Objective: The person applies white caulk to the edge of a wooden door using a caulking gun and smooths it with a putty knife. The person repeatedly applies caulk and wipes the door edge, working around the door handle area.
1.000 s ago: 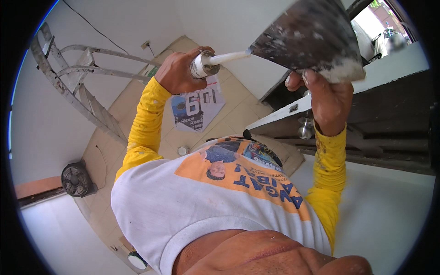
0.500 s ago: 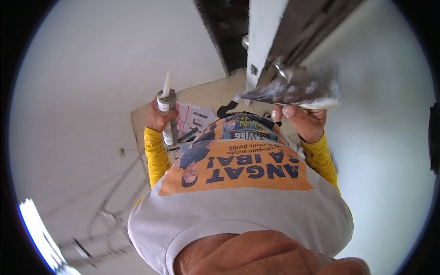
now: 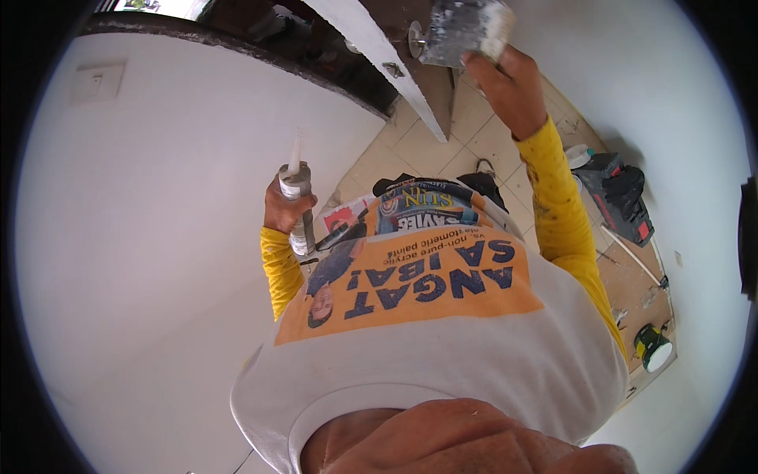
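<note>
My left hand (image 3: pixel 283 209) is wrapped round a sealant cartridge (image 3: pixel 297 186) with a pale pointed nozzle, held upright in front of the white wall at my left. A dark frame and handle, apparently of a caulking gun, show below it. My right hand (image 3: pixel 512 93), arm stretched forward, grips a wide putty knife (image 3: pixel 458 38). Its broad grey blade is smeared with white, and its grip is mostly hidden by the hand. The blade lies in front of the brown door (image 3: pixel 430 83), beside a round doorknob (image 3: pixel 416 39); I cannot tell if it touches.
The door's white edge (image 3: pixel 395 67) carries a latch. A light switch (image 3: pixel 98 81) is on the left wall. Along the right wall stand a black and red toolbox (image 3: pixel 612 189), a thin pole (image 3: pixel 632 254) and a green bucket (image 3: pixel 654 347) on the tiled floor (image 3: pixel 478 130).
My right hand has moved forward and up with the putty knife, away from my chest. The view has shifted, bringing the floor at the right into sight. My left hand keeps its hold.
</note>
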Tool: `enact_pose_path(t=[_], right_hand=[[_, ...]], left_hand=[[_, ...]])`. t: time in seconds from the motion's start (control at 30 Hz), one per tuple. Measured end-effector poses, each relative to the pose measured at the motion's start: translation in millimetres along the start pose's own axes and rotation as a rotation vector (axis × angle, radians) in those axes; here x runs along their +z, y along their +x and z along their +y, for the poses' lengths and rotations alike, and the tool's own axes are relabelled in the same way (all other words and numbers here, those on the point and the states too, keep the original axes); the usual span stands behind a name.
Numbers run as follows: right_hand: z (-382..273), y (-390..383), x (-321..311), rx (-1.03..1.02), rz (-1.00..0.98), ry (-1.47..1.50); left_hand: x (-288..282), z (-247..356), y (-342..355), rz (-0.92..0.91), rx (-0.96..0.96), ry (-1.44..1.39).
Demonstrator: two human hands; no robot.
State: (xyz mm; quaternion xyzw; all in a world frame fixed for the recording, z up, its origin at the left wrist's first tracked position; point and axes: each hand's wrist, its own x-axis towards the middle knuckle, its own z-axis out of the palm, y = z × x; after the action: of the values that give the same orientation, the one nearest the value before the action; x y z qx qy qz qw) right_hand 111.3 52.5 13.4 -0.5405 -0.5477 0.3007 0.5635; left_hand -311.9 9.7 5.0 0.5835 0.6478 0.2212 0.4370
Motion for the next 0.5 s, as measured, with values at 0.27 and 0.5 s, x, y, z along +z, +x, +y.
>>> enact_pose_path(t=[0.27,0.5], right_hand=[[13,60,27,-0.108,-0.045,-0.096],[15,75,26,-0.091,-0.101,-0.251]], left_hand=[[-1,-3,0,0.002,0.022,-0.256],[18,-17,-5,0.046,0.005,-0.237]])
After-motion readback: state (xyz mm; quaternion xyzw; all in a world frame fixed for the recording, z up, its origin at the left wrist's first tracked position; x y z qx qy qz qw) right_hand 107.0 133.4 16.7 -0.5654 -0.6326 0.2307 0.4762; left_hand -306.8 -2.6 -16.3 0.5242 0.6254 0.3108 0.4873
